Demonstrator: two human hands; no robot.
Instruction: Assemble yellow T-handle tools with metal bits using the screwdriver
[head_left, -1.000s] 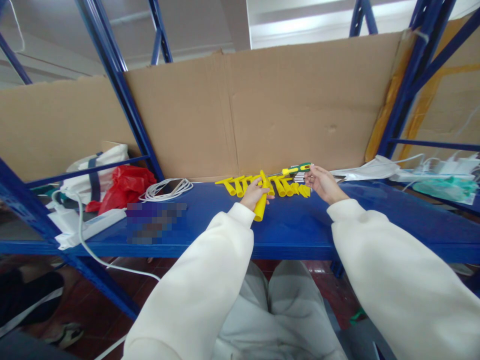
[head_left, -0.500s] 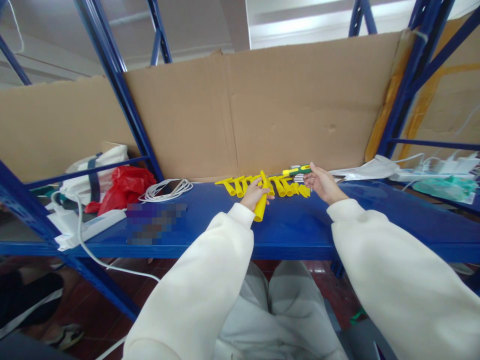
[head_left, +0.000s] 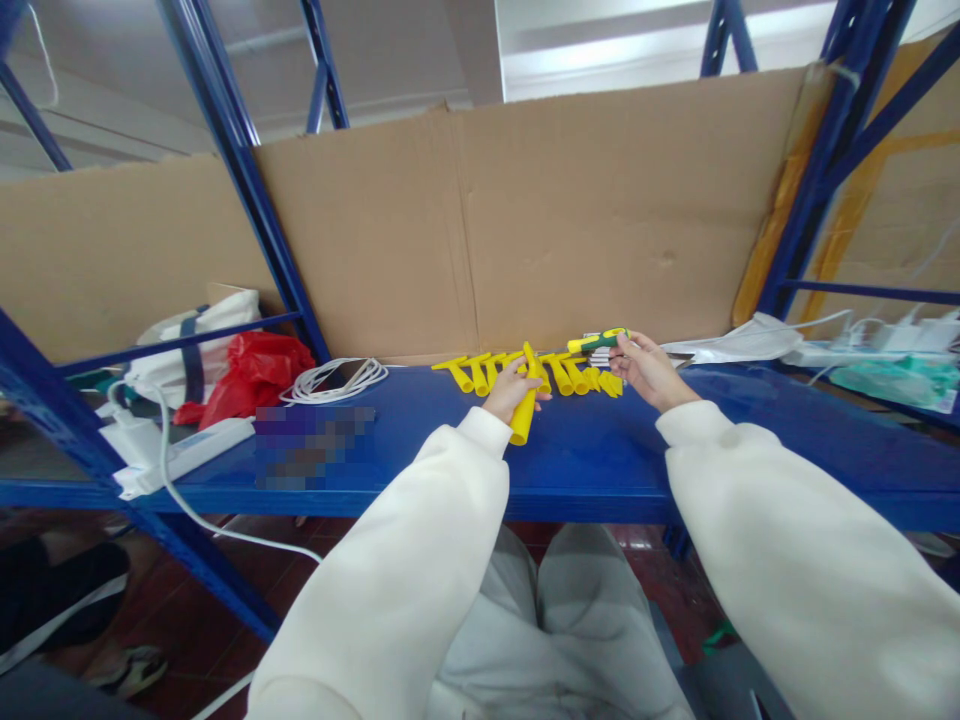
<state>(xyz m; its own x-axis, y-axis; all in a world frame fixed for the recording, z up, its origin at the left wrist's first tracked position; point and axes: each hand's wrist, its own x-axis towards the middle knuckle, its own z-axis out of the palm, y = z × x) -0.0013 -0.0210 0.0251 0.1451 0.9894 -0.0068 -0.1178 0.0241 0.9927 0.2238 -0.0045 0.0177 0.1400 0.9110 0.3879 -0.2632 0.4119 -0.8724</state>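
Observation:
A yellow plastic T-shaped piece (head_left: 521, 424) with a tapered tube is gripped in my left hand (head_left: 510, 390), its wide end tilted down towards me above the shelf. My right hand (head_left: 646, 370) is closed round the green-and-yellow handle of a screwdriver (head_left: 596, 342), held apart from the piece and to its right. The tool's metal shaft is hard to make out. Behind my left hand, several more yellow T-shaped pieces (head_left: 459, 374) lie in a row. Small yellow bits (head_left: 606, 382) lie at the row's right end.
The blue shelf (head_left: 420, 450) has a cardboard sheet (head_left: 360, 230) along its back. On the left are a coiled white cable (head_left: 330, 382), a red bag (head_left: 262, 370) and a power strip (head_left: 195, 452). White plastic (head_left: 742, 340) lies at right. A person's leg (head_left: 67, 600) shows at lower left.
Almost nothing differs. The whole view has shifted slightly, and the screwdriver's handle is turned a little in my right hand. Both hands keep their hold.

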